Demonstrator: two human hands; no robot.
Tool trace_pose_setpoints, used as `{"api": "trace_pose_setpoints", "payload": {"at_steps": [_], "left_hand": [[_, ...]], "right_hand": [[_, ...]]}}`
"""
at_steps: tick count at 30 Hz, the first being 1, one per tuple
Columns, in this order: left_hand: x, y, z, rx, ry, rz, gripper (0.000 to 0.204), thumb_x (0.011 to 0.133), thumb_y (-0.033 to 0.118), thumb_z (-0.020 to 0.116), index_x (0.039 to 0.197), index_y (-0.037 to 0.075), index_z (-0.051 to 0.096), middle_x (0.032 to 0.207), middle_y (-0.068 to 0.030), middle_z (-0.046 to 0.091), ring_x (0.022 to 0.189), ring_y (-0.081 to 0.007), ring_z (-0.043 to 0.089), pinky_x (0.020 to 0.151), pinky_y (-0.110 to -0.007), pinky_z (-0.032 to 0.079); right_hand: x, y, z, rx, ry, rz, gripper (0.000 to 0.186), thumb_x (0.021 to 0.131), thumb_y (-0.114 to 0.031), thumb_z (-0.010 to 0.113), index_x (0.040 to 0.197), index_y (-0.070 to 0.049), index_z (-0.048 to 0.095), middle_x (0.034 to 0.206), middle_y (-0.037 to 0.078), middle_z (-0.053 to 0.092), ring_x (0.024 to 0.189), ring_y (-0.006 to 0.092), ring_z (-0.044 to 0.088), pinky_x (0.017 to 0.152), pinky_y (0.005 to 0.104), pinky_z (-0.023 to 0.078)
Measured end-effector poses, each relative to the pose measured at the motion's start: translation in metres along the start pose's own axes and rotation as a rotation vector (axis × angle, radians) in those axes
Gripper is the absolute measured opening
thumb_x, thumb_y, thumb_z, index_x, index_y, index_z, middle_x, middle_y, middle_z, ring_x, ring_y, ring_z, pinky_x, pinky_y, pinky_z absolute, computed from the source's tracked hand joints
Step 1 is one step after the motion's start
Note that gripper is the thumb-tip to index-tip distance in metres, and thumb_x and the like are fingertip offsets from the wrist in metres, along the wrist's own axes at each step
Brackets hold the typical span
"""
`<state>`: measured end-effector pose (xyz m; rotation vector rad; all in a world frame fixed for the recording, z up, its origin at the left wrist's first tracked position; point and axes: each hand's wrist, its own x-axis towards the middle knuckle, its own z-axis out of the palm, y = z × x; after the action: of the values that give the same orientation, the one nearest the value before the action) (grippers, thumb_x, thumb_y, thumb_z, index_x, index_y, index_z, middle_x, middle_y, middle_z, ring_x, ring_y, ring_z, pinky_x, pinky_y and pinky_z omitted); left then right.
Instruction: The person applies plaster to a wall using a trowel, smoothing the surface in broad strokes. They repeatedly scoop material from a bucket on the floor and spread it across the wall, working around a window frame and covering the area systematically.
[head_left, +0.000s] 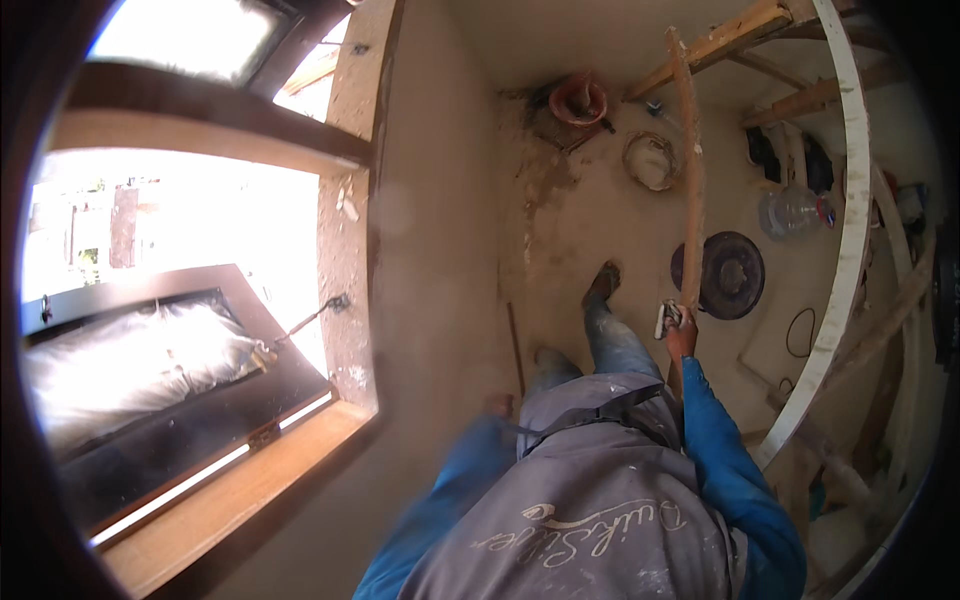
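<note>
right hand (683, 335) clenched around a small pale-and-dark object (665, 318), right at the lower part of a rough wooden pole (692, 180); can't tell if it also grips the pole. left hand (499, 405) low near the plain wall (430, 250), blurred, can't tell if grasping anything. dark round tub (738, 285) on floor (620, 220), partly behind pole; clear plastic bottle (788, 213) farther right. pale round container (650, 162) left of pole, reddish bucket (578, 98) toward far corner.

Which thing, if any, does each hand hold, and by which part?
The right hand holds a small pale object; which part cannot be told. The left hand is too blurred to tell.
</note>
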<state>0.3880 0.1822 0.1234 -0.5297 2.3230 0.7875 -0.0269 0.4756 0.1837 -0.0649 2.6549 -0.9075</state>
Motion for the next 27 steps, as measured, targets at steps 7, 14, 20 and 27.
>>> {"api": "trace_pose_setpoints", "payload": {"at_steps": [7, 14, 20, 27], "left_hand": [[0.078, 0.056, -0.061, -0.037, 0.128, -0.195, 0.024, 0.078, 0.019, 0.062, 0.097, 0.007, 0.070, 0.091, -0.0211, 0.067, 0.089, -0.0393, 0.065, 0.078, -0.047, 0.052], [0.127, 0.103, -0.114, -0.511, 0.288, -0.293, 0.032, 0.089, 0.034, 0.052, 0.088, 0.006, 0.069, 0.089, -0.0220, 0.066, 0.087, -0.0405, 0.064, 0.078, -0.049, 0.050], [0.151, 0.075, -0.119, -0.242, 0.528, -0.211, 0.038, 0.090, 0.036, 0.049, 0.080, 0.005, 0.068, 0.085, -0.0214, 0.064, 0.086, -0.0400, 0.062, 0.077, -0.051, 0.049], [0.200, 0.011, -0.144, -0.009, 0.104, -0.243, 0.027, 0.085, 0.029, 0.054, 0.083, 0.007, 0.069, 0.087, -0.0192, 0.066, 0.085, -0.0387, 0.063, 0.075, -0.051, 0.050]], "right_hand": [[0.096, -0.046, -0.003, 0.063, -0.149, 0.078, 0.035, 0.089, -0.016, 0.063, 0.119, -0.002, 0.052, 0.101, 0.018, 0.065, 0.090, 0.0295, 0.065, 0.079, 0.0412, 0.050], [0.128, -0.058, 0.007, 0.201, -0.341, 0.343, 0.035, 0.088, -0.021, 0.065, 0.114, -0.001, 0.051, 0.105, 0.018, 0.063, 0.094, 0.0323, 0.064, 0.079, 0.0424, 0.051], [0.165, -0.072, 0.027, 0.073, -0.309, 0.242, 0.037, 0.086, -0.023, 0.065, 0.113, -0.001, 0.053, 0.108, 0.021, 0.064, 0.101, 0.0373, 0.063, 0.086, 0.0450, 0.049], [0.232, -0.111, 0.035, 0.046, -0.263, 0.324, 0.035, 0.089, -0.023, 0.062, 0.116, -0.002, 0.053, 0.114, 0.021, 0.062, 0.107, 0.0359, 0.061, 0.089, 0.0446, 0.048]]}}
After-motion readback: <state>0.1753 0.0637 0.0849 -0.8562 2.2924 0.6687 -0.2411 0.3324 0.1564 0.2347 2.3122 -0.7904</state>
